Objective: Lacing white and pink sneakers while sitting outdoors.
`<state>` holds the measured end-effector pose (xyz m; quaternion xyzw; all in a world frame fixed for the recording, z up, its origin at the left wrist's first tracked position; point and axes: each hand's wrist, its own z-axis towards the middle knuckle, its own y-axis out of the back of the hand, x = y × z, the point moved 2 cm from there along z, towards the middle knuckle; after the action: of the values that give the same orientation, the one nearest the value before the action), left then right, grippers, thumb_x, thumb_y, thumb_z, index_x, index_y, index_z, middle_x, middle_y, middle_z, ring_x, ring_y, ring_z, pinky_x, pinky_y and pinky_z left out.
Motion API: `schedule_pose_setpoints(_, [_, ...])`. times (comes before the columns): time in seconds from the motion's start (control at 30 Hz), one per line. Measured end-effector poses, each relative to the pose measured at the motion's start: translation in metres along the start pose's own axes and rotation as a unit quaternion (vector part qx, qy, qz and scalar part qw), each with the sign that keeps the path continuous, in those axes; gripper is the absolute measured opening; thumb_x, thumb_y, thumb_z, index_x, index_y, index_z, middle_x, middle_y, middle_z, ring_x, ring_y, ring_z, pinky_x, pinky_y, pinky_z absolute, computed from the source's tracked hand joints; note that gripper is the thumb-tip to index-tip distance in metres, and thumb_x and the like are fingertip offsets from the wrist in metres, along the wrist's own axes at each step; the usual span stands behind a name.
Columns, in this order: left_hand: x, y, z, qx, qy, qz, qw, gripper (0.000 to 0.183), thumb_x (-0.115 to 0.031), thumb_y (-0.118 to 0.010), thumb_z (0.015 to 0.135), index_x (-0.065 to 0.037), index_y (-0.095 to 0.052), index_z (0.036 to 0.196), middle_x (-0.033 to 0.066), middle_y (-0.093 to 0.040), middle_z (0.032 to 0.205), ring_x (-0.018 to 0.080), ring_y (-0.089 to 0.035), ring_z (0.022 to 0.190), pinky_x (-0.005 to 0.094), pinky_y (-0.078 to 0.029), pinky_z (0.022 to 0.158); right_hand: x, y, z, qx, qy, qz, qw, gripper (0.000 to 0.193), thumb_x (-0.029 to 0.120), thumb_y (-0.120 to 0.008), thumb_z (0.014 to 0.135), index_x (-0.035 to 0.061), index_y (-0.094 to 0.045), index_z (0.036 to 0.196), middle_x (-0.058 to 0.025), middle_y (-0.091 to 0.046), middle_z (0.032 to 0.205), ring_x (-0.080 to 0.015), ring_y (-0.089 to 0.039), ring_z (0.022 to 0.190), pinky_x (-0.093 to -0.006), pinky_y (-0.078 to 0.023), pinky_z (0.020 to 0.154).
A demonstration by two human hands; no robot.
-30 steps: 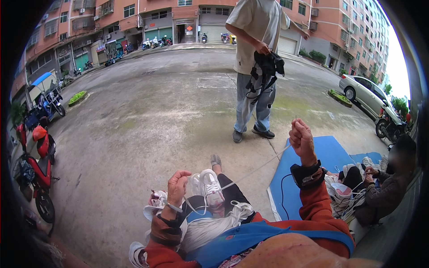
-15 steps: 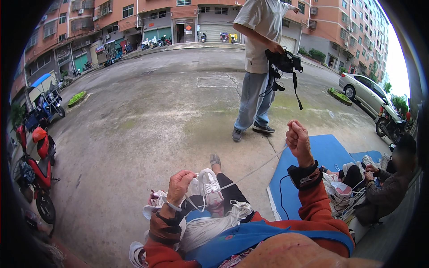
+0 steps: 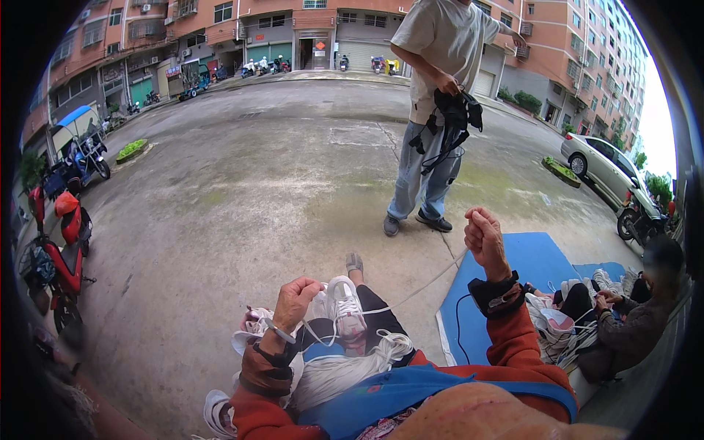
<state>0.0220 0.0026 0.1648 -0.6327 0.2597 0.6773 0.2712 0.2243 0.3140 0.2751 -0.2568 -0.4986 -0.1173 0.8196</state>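
My right hand [image 3: 485,238] is raised at the right, closed on a white shoelace [image 3: 429,282]. That lace slants down leftward to a white sneaker [image 3: 343,302] with a pinkish sole, resting by my legs. Beside the sneaker, my left hand [image 3: 295,302] is closed, its fingertips pinching the lace close to the shoe. A thick bundle of white laces [image 3: 330,385] lies across my lap over a blue apron [image 3: 381,400]. More white and pink shoes [image 3: 257,323] sit left of my legs, partly hidden by my left arm.
A person [image 3: 433,139] stands ahead holding black straps and gear. To the right, another person [image 3: 627,330] sits by a pile of shoes near a blue mat [image 3: 506,271]. A red scooter [image 3: 66,257] stands at the left, and a car [image 3: 605,158] at the far right.
My right hand has dropped slightly and the lace now sags a little. The standing person's black gear has swung leftward. My left hand has hardly moved.
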Motion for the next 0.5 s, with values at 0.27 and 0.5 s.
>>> schedule_pose_setpoints(0.27, [0.022,0.003,-0.013,0.037,0.007,0.013,0.999,0.022,-0.009,-0.046,0.081,0.000,-0.064,0.089,-0.0002,-0.057,0.071,0.0067,-0.049,0.067,0.0196,-0.040,0.062,-0.007,-0.008,-0.012,0.018,-0.025,-0.033,0.999,0.014,0.017,-0.045,0.091,0.0052,-0.052,0.087,0.0096,-0.029,0.052,-0.0002,-0.023,0.039,-0.0165,-0.017,0.034])
schedule_pose_setpoints(0.5, [0.012,0.073,-0.034,-0.113,-0.080,0.122,0.983,0.034,-0.003,-0.045,0.081,-0.001,-0.049,0.115,0.0012,-0.053,0.069,0.0091,-0.050,0.065,0.0225,-0.043,0.062,-0.048,0.017,-0.012,0.015,-0.087,-0.308,0.947,0.016,0.017,-0.048,0.087,0.0078,-0.058,0.095,0.0104,-0.034,0.056,0.0004,-0.030,0.048,-0.0171,-0.021,0.041])
